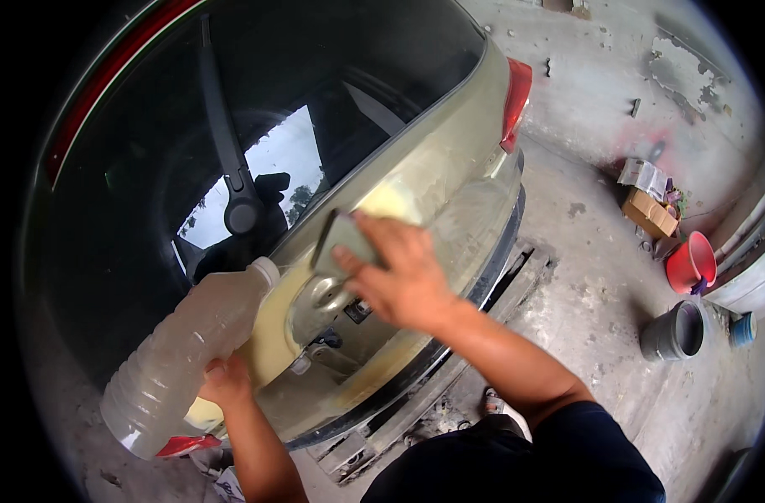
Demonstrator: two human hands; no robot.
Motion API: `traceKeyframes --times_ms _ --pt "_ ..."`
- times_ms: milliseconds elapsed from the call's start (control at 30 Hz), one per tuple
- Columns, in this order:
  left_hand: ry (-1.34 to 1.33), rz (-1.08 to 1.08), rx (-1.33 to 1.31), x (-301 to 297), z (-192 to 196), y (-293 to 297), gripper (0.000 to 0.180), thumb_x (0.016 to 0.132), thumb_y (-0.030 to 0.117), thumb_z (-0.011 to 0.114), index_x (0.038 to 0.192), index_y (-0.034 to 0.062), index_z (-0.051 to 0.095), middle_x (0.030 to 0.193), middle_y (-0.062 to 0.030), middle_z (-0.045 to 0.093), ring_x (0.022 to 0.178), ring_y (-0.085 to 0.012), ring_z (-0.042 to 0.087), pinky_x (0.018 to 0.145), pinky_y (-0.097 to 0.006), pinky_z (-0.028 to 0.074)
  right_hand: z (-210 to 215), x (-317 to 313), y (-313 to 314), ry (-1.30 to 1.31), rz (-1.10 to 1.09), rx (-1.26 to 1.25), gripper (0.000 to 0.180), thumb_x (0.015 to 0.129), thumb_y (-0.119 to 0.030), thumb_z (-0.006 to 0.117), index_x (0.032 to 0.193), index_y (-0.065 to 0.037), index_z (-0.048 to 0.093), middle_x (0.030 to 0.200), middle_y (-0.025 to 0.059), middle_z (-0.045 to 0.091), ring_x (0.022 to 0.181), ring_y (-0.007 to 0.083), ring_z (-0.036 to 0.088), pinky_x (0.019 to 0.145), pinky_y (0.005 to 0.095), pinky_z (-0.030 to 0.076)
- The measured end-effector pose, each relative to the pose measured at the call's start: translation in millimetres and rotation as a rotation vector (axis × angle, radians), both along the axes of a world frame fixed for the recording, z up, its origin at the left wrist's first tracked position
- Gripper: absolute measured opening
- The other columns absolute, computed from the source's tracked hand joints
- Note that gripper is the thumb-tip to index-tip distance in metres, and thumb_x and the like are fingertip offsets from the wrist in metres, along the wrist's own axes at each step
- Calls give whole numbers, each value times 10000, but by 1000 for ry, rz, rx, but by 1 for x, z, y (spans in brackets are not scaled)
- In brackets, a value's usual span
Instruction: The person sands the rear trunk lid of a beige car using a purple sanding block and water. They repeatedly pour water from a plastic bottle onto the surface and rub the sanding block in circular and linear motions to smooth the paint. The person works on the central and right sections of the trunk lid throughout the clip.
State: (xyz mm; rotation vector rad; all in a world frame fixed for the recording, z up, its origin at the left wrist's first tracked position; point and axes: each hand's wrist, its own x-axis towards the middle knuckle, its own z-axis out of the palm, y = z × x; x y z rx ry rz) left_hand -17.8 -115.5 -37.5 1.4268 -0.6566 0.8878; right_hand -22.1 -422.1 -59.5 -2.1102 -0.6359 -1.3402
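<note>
My right hand (408, 277) grips a flat grey-green sanding block (342, 241) by its edge, fingers over the top. The block rests on the tailgate (437, 189) just below the rear window, beside a pale yellow filler patch (389, 199). In my left hand (226, 382) is a large ribbed, translucent plastic bottle (181, 352) of cloudy liquid. It is tilted, with its mouth up toward the block; most of the gripping fingers are hidden behind it. Between my hands lies a recess (315, 302) in the tailgate, with more yellow filler around it.
A rear wiper (223, 151) lies on the dark window. A red tail light (516, 102) marks the car's far right corner. Along the right wall are a cardboard box (649, 214), a red bucket (691, 261) and a dark grey bucket (672, 331). Wooden boards (382, 444) lie under the bumper.
</note>
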Motion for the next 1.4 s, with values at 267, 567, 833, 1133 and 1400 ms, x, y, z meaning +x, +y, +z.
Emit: traceKeyframes --times_ms 267,567,833,1133,1400 --pt "-7 17 -72 -15 0 6 914 689 530 844 1346 42 438 1296 -95 536 1193 -288 536 1029 -456 448 11 12 1 -141 81 -215 398 718 -229 727 1111 -172 705 1323 189 566 1098 298 567 887 401 435" --pt "7 27 -93 -41 3 17 993 698 522 835 1420 47 348 1435 -225 431 1328 -389 423 1100 -535 359 24 24 -71 -126 64 -423 307 762 -199 679 1068 -174 693 1345 120 561 1124 279 554 913 396 432" --pt "-33 58 -165 -54 17 -10 849 684 459 868 1322 50 486 1298 -95 559 1212 -289 543 1052 -454 440 43 32 -59 -236 134 -575 326 756 -215 643 1078 -194 682 1326 103 568 1108 277 553 875 374 439" --pt "-15 193 -168 -62 4 -14 870 688 485 858 1328 53 458 1279 -84 553 1202 -267 537 1024 -448 455 55 29 10 -281 323 -636 409 706 -210 696 1115 -215 679 1377 111 538 1105 277 556 847 386 439" --pt "32 301 -179 -77 -11 23 861 690 483 857 1323 63 453 1287 -69 534 1210 -267 523 1028 -437 448 57 33 -5 -335 271 -669 361 735 -210 668 1096 -214 681 1360 88 561 1112 238 567 851 348 435"
